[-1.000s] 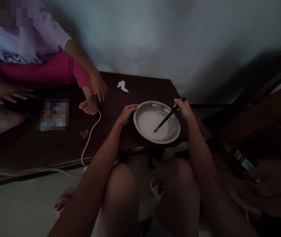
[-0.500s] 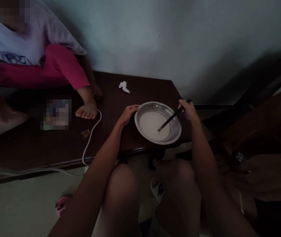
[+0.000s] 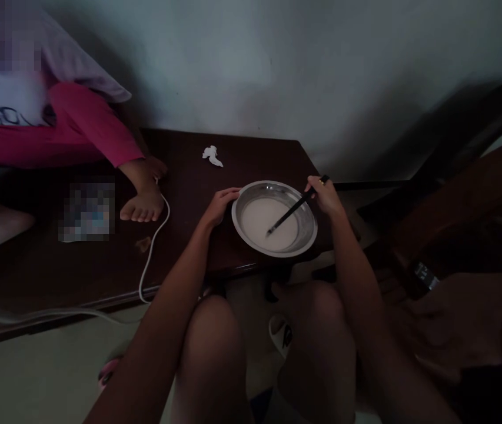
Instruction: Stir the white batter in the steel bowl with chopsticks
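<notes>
A metal bowl (image 3: 310,232) of milky white liquid (image 3: 259,221) stands near the front edge of the dark wooden bench. My left hand (image 3: 219,206) steadies its left side, fingertips on the rim and the thumb hard to see. Over the right rim, my right hand (image 3: 325,194) is closed around black chopsticks (image 3: 292,209). They slant down to the left, with their lower tips in the liquid. Whether one stick or two pressed together is hard to tell in this dim light.
Crumpled white tissue (image 3: 212,156) lies behind the bowl on the bench (image 3: 184,171). A person in pink trousers (image 3: 87,118) sits at the left, one bare foot (image 3: 143,203) beside a white cable (image 3: 156,241). Dark wooden furniture (image 3: 454,194) stands at right.
The chopstick tips have shifted left through the liquid, and my right hand has followed slightly. My left hand stays on the bowl. The whole view has shifted a little.
</notes>
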The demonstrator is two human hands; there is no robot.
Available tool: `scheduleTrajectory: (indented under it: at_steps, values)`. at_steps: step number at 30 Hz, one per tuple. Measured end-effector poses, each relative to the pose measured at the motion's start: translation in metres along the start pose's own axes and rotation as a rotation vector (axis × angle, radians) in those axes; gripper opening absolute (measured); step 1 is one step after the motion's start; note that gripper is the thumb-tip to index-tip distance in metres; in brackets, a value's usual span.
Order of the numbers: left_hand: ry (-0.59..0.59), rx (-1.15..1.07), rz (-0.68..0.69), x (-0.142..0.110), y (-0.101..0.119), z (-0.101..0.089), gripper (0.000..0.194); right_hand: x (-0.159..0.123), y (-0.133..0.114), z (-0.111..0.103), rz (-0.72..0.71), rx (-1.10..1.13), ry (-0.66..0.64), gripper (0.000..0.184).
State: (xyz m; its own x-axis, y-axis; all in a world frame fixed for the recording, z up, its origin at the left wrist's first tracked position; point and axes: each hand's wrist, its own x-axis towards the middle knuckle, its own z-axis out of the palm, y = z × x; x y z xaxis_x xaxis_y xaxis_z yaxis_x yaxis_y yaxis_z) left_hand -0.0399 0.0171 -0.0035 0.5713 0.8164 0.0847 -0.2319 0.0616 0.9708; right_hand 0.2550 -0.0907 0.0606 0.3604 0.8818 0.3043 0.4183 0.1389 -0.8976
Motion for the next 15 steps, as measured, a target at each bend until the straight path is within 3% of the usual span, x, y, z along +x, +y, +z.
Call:
scheduleTrajectory:
  at_steps: [4, 10, 15]
  values:
    - [0.008, -0.004, -0.001, 0.0000, 0.0005, 0.0001, 0.038, 0.0014, 0.0014, -0.0036, -0.041, 0.012, 0.162, 0.053]
    - [0.021, -0.019, -0.016, -0.0011, 0.0029, 0.0016, 0.038, -0.0025, -0.0006, 0.0012, -0.003, -0.013, 0.009, 0.053]
    - [0.021, -0.022, -0.014, -0.0001, 0.0013, 0.0009, 0.037, -0.0014, -0.0018, -0.0010, -0.054, 0.013, 0.194, 0.054]
